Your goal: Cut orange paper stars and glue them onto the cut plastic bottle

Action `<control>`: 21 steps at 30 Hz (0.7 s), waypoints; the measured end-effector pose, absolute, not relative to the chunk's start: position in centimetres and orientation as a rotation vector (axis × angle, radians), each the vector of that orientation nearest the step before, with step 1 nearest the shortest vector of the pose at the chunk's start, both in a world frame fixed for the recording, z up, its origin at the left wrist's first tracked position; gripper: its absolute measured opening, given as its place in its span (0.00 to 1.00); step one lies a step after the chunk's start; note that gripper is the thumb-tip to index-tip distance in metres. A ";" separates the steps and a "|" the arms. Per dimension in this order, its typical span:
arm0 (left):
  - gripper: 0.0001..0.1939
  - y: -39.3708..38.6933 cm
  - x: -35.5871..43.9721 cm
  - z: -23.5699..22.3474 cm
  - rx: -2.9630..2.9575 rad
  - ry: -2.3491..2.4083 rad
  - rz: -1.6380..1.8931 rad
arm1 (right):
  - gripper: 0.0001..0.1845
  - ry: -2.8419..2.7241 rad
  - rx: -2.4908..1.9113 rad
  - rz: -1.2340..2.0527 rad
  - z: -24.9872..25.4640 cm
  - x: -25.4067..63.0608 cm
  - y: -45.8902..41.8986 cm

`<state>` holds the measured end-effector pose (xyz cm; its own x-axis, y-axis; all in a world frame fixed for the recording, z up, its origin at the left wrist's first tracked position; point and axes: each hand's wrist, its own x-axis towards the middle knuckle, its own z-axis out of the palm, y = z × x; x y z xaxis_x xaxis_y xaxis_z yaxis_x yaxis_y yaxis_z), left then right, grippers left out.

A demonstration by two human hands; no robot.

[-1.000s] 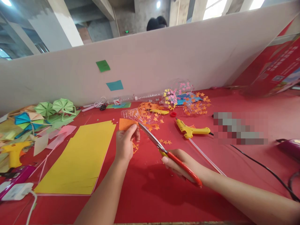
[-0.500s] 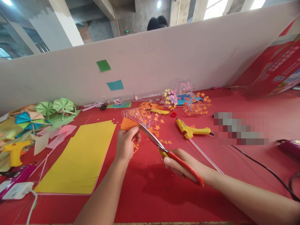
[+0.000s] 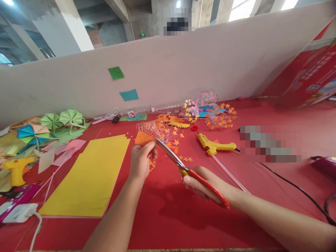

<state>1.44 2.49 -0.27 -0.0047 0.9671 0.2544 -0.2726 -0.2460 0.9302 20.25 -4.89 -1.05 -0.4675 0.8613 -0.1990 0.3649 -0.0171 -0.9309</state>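
Note:
Between the thumb and fingers of my left hand is a piece of orange paper, held up above the table. My right hand is closed round the red handles of a pair of scissors. The blades point up and left, and their tips meet the paper's right edge beside my left fingertips. Whether the blades are parted there is hard to make out. Behind my hands lie loose orange paper stars and a clear plastic bottle piece with orange stars around it.
A yellow glue gun with a clear glue stick lies to the right, its black cable trailing off. Yellow paper sheets are stacked on the left. Farther left are folded paper umbrellas and another yellow glue gun. A yellow cutter lies behind.

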 end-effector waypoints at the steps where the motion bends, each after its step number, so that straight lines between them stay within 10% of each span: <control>1: 0.15 2.5 1.4 -0.3 1.194 0.850 1.483 | 0.35 -1.812 -1.286 1.506 -1.1 20.2 -4.9; 21: 0.09 2.7 1.0 0.3 1.168 0.828 1.474 | 0.28 -1.750 -1.332 1.534 -1.4 20.4 -4.8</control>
<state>0.96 2.71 0.32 0.0076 0.9706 0.2406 -0.2993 -0.2274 0.9267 20.36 -4.78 -1.39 -0.4282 0.8688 -0.2486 0.3604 -0.0881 -0.9286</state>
